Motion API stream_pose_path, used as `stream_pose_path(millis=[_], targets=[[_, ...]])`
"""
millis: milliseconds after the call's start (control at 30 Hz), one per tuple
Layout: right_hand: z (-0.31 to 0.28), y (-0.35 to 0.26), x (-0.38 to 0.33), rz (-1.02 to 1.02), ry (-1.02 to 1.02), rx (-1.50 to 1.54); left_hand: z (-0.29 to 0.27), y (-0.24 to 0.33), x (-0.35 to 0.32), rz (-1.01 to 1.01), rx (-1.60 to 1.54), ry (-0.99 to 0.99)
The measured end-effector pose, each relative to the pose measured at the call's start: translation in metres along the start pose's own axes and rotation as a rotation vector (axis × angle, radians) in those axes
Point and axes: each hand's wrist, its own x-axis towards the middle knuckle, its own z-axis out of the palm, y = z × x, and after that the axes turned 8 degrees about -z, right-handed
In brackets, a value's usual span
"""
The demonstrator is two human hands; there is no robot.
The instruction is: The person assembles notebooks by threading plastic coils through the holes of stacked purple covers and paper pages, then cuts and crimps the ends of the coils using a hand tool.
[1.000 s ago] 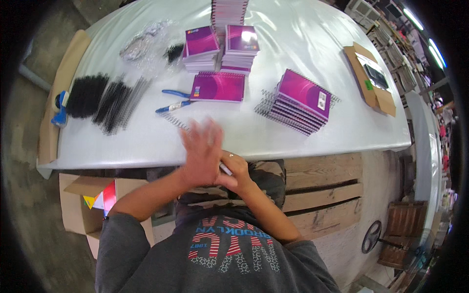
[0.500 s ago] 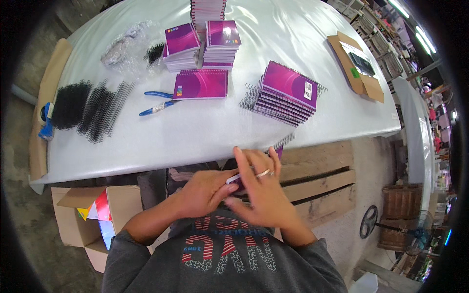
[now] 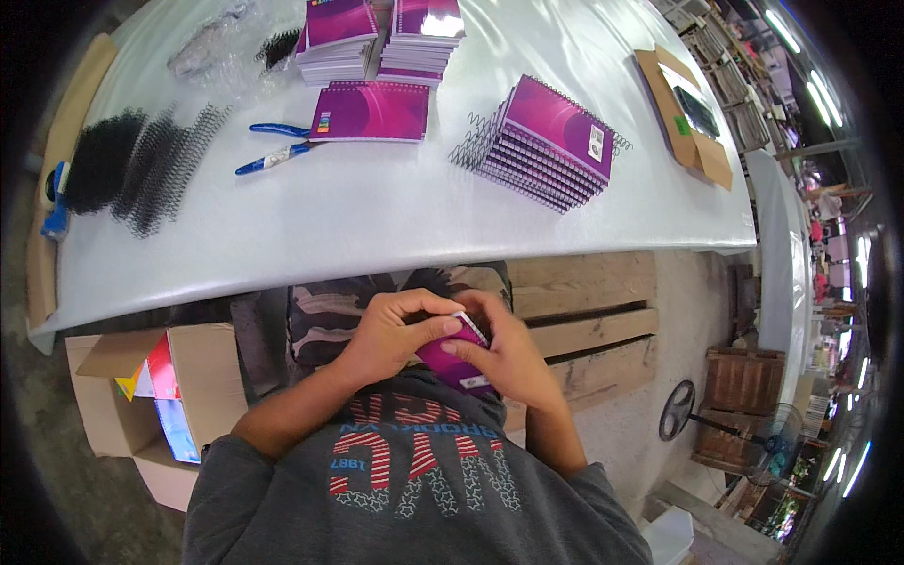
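A small purple notebook is tilted in front of my torso, between my two hands. Its white page edge and top corner face up. My left hand pinches that corner with thumb and fingers. On the other side my right hand grips the notebook, thumb on the cover and fingers behind it. A row of dark binding loops or holes shows along the edge by the right thumb; I cannot tell which. On the table, a stack of purple notebooks has wire coils poking out at both ends.
The white-covered table holds blue-handled pliers, black wire coils, a notebook, further notebook stacks and a cardboard piece. Below are an open carton, a wooden pallet and a fan.
My hands have turned the notebook so its cover shows more. The coil that stuck out past my right hand is no longer visible. The table has shifted up and left in view.
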Motion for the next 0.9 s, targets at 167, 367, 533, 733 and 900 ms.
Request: stream_pose_path(millis=[167, 367, 533, 733, 900], targets=[[0.000, 0.006, -0.008, 0.135, 0.099, 0.166, -0.004, 0.008, -0.004, -0.045, -0.018, 0.015], [0.007, -0.001, -0.007, -0.044, 0.072, -0.131, -0.009, 0.009, -0.006, -0.029, 0.011, 0.005], [0.006, -0.008, -0.006, -0.193, 0.034, -0.299, -0.014, 0.016, -0.006, -0.111, -0.081, -0.069], [0.008, -0.014, -0.008, -0.281, 0.060, -0.241, -0.022, 0.019, -0.003, -0.150, -0.147, -0.191], [0.005, -0.021, -0.007, -0.331, 0.054, -0.282, -0.032, 0.017, 0.001, -0.172, -0.140, -0.376]])
